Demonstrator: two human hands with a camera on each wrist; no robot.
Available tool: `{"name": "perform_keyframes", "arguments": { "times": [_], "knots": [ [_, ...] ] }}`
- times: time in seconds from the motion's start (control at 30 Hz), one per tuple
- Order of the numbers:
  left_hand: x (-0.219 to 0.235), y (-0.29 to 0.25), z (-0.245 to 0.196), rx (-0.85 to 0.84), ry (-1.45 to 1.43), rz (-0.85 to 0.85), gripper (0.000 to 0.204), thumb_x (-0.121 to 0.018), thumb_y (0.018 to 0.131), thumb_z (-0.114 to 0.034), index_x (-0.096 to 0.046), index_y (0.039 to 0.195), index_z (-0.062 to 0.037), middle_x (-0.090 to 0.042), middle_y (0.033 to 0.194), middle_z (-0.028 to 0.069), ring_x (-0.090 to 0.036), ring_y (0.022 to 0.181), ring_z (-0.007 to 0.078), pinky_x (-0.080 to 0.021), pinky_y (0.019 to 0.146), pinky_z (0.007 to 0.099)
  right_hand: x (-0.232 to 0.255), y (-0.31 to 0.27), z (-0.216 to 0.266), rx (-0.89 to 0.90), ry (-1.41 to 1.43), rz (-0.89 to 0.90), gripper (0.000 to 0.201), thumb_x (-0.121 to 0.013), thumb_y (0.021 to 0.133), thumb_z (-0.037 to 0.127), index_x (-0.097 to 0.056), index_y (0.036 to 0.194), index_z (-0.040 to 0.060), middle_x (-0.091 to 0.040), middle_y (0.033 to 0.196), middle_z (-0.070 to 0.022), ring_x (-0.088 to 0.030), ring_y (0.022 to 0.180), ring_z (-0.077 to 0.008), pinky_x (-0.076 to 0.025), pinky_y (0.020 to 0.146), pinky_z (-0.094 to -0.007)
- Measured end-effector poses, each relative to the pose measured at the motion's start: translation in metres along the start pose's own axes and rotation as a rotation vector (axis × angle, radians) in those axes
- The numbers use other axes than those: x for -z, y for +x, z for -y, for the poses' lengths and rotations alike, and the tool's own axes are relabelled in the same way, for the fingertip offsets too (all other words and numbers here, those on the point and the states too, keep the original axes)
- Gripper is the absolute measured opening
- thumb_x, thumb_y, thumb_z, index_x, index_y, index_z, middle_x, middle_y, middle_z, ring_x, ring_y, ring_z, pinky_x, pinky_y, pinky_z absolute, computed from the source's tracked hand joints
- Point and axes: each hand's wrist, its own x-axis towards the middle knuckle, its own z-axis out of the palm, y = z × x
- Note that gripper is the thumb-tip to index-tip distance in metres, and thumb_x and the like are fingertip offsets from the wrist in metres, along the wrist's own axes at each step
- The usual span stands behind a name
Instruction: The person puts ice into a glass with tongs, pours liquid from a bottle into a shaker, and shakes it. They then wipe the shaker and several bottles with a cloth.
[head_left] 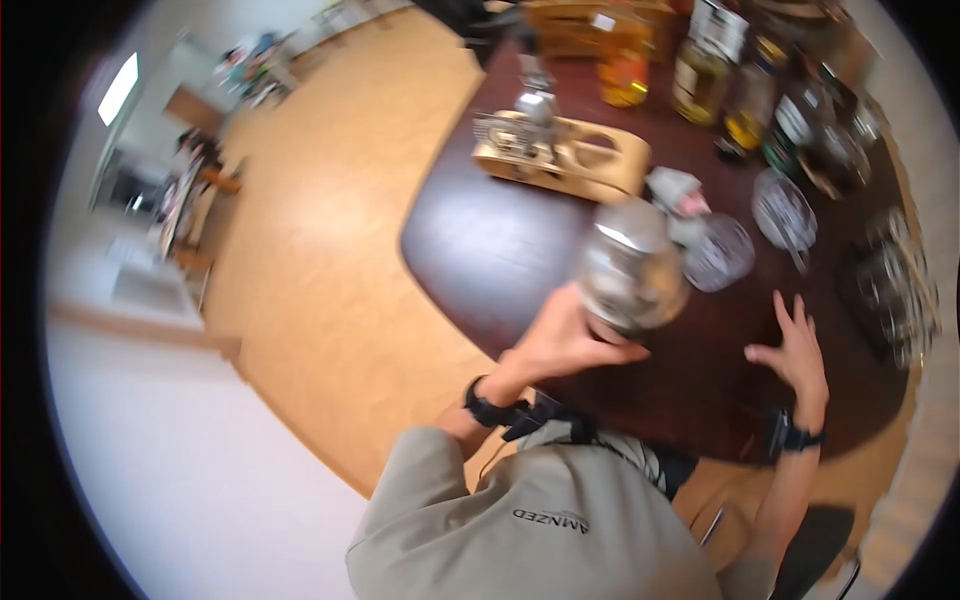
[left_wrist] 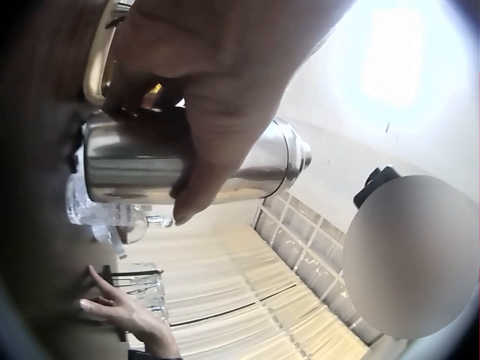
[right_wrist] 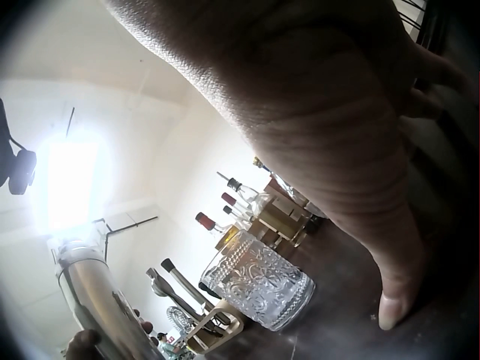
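A silver metal cocktail shaker (head_left: 632,270) is in my left hand (head_left: 570,335), whose fingers and thumb curl round its side. In the left wrist view the shaker (left_wrist: 139,161) shows its stepped, narrower top. My right hand (head_left: 797,352) holds nothing and hangs low over the dark table with its fingers spread. Ahead of it stands a patterned clear glass (head_left: 718,252), seen beyond the thumb in the right wrist view. Farther right is a second clear glass (head_left: 784,208) with a slim utensil at it. A crumpled white cloth (head_left: 678,190) lies just behind the shaker.
Toward the back left of the table (head_left: 470,250) sits a wooden stand (head_left: 620,165) with metal bar tools. Several bottles, one with orange liquid (head_left: 625,70), line the far side. A dark rack of glasses (head_left: 885,290) stands near the right edge, beyond my right hand.
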Motion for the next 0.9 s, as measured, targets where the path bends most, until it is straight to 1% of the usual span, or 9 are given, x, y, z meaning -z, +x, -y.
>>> {"name": "perform_keyframes", "arguments": {
  "times": [0.07, 0.17, 0.3, 0.37, 0.5, 0.57, 0.6, 0.67, 0.9],
  "knots": [
    [0.002, 0.004, 0.009, -0.095, 0.068, -0.028, 0.091, -0.098, 0.067, -0.018, -0.053, 0.144, 0.0004, -0.067, 0.132, 0.0119, -0.062, 0.122, 0.0212, -0.048, 0.11, 0.0383, -0.005, 0.004, -0.008, 0.005, -0.019, 0.006, 0.125, -0.096, 0.062, 0.041, -0.031, 0.167, 0.0245, -0.023, 0.172, -0.0254, -0.027, 0.149, -0.0634, -0.039, 0.118, -0.0625],
    [0.002, 0.001, 0.008, -0.109, 0.074, 0.033, 0.11, -0.097, 0.068, -0.025, -0.037, 0.157, -0.0006, -0.063, 0.14, 0.0172, -0.061, 0.127, 0.0263, -0.046, 0.112, 0.0401, 0.001, 0.0, -0.001, -0.062, -0.055, 0.055, 0.127, -0.098, 0.062, 0.037, -0.029, 0.168, 0.0243, -0.02, 0.174, -0.023, -0.027, 0.15, -0.0615, -0.038, 0.119, -0.0617],
    [0.002, 0.0, 0.003, -0.067, 0.104, 0.007, 0.108, -0.095, 0.069, -0.025, -0.036, 0.157, -0.0023, -0.063, 0.139, 0.0177, -0.062, 0.128, 0.0273, -0.047, 0.112, 0.0401, 0.009, -0.005, 0.013, -0.094, -0.051, 0.065, 0.126, -0.098, 0.062, 0.035, -0.03, 0.168, 0.0236, -0.02, 0.174, -0.0229, -0.027, 0.151, -0.0602, -0.036, 0.12, -0.0606],
    [-0.001, -0.001, 0.004, -0.061, -0.062, 0.057, 0.107, -0.095, 0.069, -0.026, -0.038, 0.156, -0.0027, -0.063, 0.138, 0.0175, -0.062, 0.128, 0.0284, -0.047, 0.112, 0.0407, 0.008, -0.005, 0.014, -0.096, -0.059, 0.064, 0.126, -0.098, 0.062, 0.036, -0.03, 0.168, 0.0237, -0.02, 0.174, -0.0228, -0.027, 0.152, -0.0596, -0.037, 0.12, -0.0603],
    [-0.002, -0.004, 0.001, -0.026, -0.107, 0.064, 0.104, -0.095, 0.068, -0.028, -0.04, 0.153, -0.0024, -0.063, 0.138, 0.0179, -0.062, 0.129, 0.031, -0.047, 0.112, 0.042, 0.008, -0.005, 0.014, -0.101, -0.055, 0.063, 0.125, -0.097, 0.063, 0.036, -0.031, 0.167, 0.0238, -0.02, 0.174, -0.0226, -0.028, 0.152, -0.0584, -0.036, 0.121, -0.0593],
    [-0.003, -0.004, 0.001, -0.057, 0.068, -0.002, 0.101, -0.096, 0.068, -0.03, -0.043, 0.149, -0.0019, -0.063, 0.137, 0.0187, -0.062, 0.129, 0.0324, -0.047, 0.111, 0.0423, 0.007, -0.005, 0.011, -0.088, -0.063, 0.059, 0.125, -0.097, 0.063, 0.037, -0.031, 0.167, 0.0239, -0.02, 0.174, -0.0226, -0.028, 0.152, -0.0583, -0.037, 0.121, -0.059],
    [-0.004, -0.005, 0.001, -0.057, 0.067, -0.004, 0.101, -0.096, 0.068, -0.03, -0.043, 0.149, -0.0019, -0.063, 0.137, 0.0187, -0.062, 0.129, 0.0324, -0.047, 0.111, 0.0423, 0.007, -0.005, 0.01, -0.08, -0.067, 0.056, 0.124, -0.097, 0.063, 0.037, -0.031, 0.167, 0.0239, -0.02, 0.174, -0.0227, -0.028, 0.152, -0.0582, -0.037, 0.121, -0.0588],
    [-0.008, -0.006, 0.001, -0.083, 0.174, -0.132, 0.094, -0.095, 0.068, -0.034, -0.046, 0.142, -0.0034, -0.064, 0.13, 0.0181, -0.063, 0.123, 0.0374, -0.049, 0.107, 0.0461, 0.007, -0.005, 0.011, -0.082, -0.071, 0.055, 0.124, -0.097, 0.063, 0.038, -0.031, 0.167, 0.024, -0.021, 0.174, -0.0229, -0.029, 0.152, -0.0582, -0.036, 0.121, -0.0589],
    [-0.012, -0.009, 0.009, -0.059, 0.006, -0.102, 0.093, -0.095, 0.067, -0.034, -0.048, 0.141, -0.0041, -0.064, 0.127, 0.0183, -0.062, 0.121, 0.0385, -0.05, 0.103, 0.0477, 0.007, -0.006, 0.011, -0.076, -0.082, 0.049, 0.122, -0.097, 0.065, 0.039, -0.032, 0.167, 0.0251, -0.022, 0.173, -0.0231, -0.028, 0.152, -0.058, -0.036, 0.121, -0.0589]
  ]
}}
